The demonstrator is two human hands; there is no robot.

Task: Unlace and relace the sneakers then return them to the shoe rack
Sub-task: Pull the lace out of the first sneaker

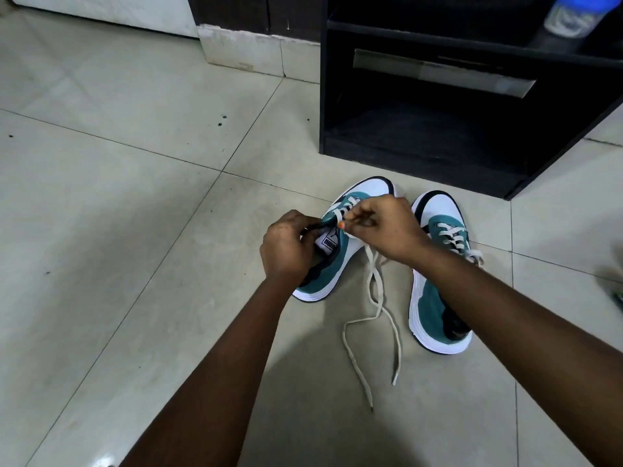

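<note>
Left hand [286, 244] holds the left sneaker's [333, 237] tongue; right hand [381, 227] pinches the lace [374, 291], whose loose ends trail back toward the person.

Even, soft indoor light, pale sheen on the floor tiles [101, 203], broad soft shadow at bottom centre, wide-angle bending at edges, blurred bottle [573, 15] top right
</note>
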